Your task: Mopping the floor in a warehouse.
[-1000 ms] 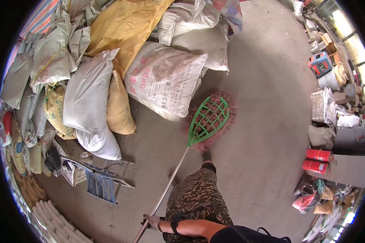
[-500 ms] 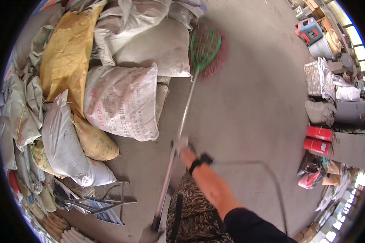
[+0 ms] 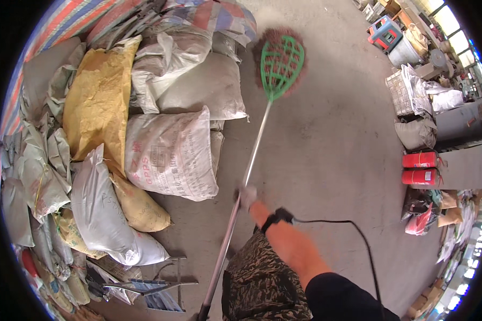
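A long-handled broom [image 3: 260,134] slants from the lower edge up to the floor beyond the sacks. Its fan-shaped green plastic head [image 3: 281,64] has dark reddish bristles, spread on the grey floor. My right hand [image 3: 246,198], in a pale glove, is closed around the middle of the metal pole. A black band with a cable [image 3: 326,220] is on that wrist. The pole's dark lower end [image 3: 203,312] runs to the bottom edge; my left hand cannot be made out there. Nearest the pole on the left lies a white printed sack [image 3: 171,155].
Stacked sacks, among them a yellow one [image 3: 96,101], fill the left side. A folded metal-framed item [image 3: 158,291] lies at lower left. Along the right stand two red fire extinguishers [image 3: 419,176], a white basket [image 3: 399,93] and a blue-and-red box [image 3: 384,33].
The broom head has swung slightly right, away from the sacks, and shows more sharply. The view has shifted, and the gloved left hand at the pole's lower end has dropped out of sight.
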